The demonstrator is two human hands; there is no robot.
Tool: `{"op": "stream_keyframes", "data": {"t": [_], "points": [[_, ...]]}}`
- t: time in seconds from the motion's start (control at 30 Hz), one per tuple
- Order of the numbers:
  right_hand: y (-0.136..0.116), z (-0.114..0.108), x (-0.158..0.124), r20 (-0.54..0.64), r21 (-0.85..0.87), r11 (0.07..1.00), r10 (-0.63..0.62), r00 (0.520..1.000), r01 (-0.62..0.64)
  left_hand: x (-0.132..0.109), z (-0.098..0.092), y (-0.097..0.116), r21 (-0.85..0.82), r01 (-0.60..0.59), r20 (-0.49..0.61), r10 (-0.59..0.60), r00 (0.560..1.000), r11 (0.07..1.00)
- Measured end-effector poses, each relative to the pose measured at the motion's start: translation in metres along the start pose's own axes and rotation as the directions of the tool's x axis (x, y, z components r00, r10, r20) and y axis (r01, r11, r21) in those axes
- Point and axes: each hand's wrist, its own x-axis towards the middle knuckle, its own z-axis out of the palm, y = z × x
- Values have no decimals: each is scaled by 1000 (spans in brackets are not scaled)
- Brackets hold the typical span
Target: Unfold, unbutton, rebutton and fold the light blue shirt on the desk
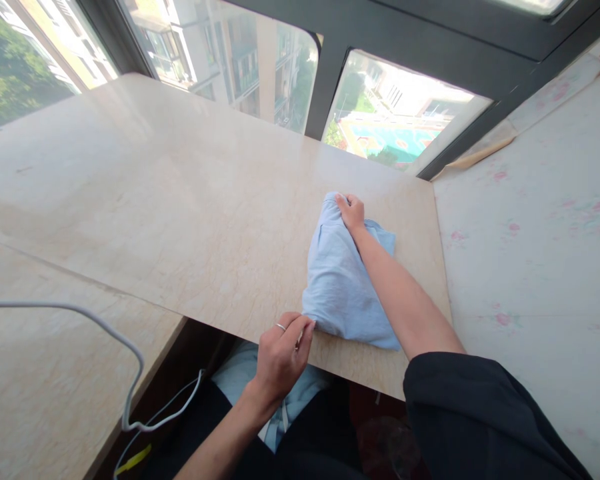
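Note:
A light blue folded garment (347,287) lies on the marble-patterned counter, near its front edge and the wall. My left hand (283,350), with a ring on one finger, pinches the garment's near left corner. At the far end, my right hand (351,212) is closed on the upper edge of the cloth, its forearm crossing over the right side of the fabric. The left edge of the cloth runs between both hands. What kind of garment it is cannot be made out.
The counter (180,200) stretches left beneath windows in a dark frame (325,80). Flower-patterned wallpaper (525,267) covers the right wall. A white cable (135,353) loops over the lower counter at left. Another light blue cloth (240,373) lies below the front edge, over the lap.

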Motion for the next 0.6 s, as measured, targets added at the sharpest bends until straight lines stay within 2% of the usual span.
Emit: {"op": "stream_keyframes", "data": {"t": [0.07, 0.13, 0.17, 0.23, 0.3, 0.33, 0.37, 0.5, 0.6], "points": [[0, 0, 0, 2, 2, 1000, 4, 1000, -4, 2, -2, 3, -34, 95, 38, -94, 995, 995], [-1, 0, 0, 5, 5, 1000, 9, 1000, -9, 4, -3, 6, -99, 243, 107, -232, 967, 965], [-2, 0, -1, 5, 8, 1000, 10, 1000, -10, 6, -4, 6, -151, 334, 164, -310, 937, 930], [-3, 0, -1, 1, 16, 1000, 15, 1000, -15, 9, -6, 5, -269, 515, 321, -429, 845, 814], [-4, 0, -1, 0, 23, 1000, 20, 1000, -20, 12, -7, 3, -338, 627, 449, -465, 763, 702], [-4, 0, -1, 0, 24, 999, 22, 1000, -22, 13, -8, 2, -344, 644, 475, -465, 747, 683], [-4, 0, -1, 2, 24, 999, 23, 1000, -23, 13, -10, 1, -331, 637, 476, -460, 750, 696], [-4, 1, -1, -2, 21, 1000, 20, 1000, -20, 11, -14, 4, -199, 520, 417, -409, 812, 831], [-3, 1, 0, 1, 19, 1000, 20, 1000, -20, 6, -15, 8, -125, 468, 384, -392, 836, 875]]}}
